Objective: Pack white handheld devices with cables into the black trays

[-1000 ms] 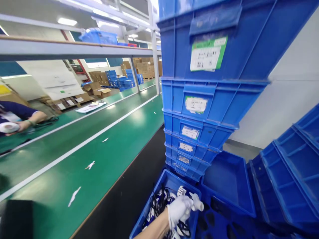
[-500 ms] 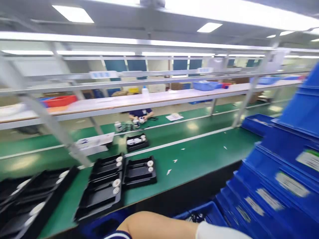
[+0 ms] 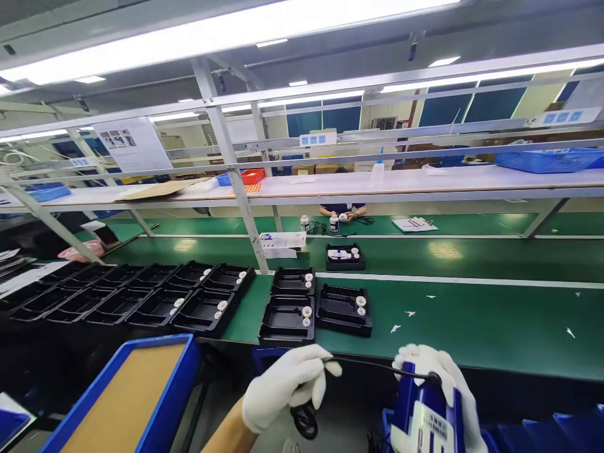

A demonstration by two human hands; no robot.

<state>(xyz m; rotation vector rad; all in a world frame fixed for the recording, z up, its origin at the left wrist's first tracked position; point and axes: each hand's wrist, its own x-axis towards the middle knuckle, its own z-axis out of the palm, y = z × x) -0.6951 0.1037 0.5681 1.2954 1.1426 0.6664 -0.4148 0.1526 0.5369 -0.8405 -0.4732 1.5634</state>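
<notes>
Holding a blue-and-white plastic device (image 3: 421, 418) low at the near edge of the long green table (image 3: 472, 321), the white-gloved right hand (image 3: 436, 390) is wrapped over its top, fingers closed on it. A thin black cable (image 3: 368, 363) runs from the top of the device across to the white-gloved left hand (image 3: 285, 393), whose thumb and fingers are pinched together on it; below that hand a coiled loop of the same cable (image 3: 304, 421) hangs down. Both hands are in front of the table, not over it.

On the table near its front edge lie black moulded plastic trays (image 3: 287, 318), each carrying small white round parts (image 3: 306, 312); the row of trays runs on toward the left end. A blue-framed flat cart top with a tan board (image 3: 123, 396) stands at the lower left, off the table. Across the table, at its far edge, another person's hands (image 3: 346, 216) work beside small white bottles (image 3: 304, 223). A metal shelf (image 3: 425, 182) spans above, carrying a blue bin (image 3: 547, 160).
</notes>
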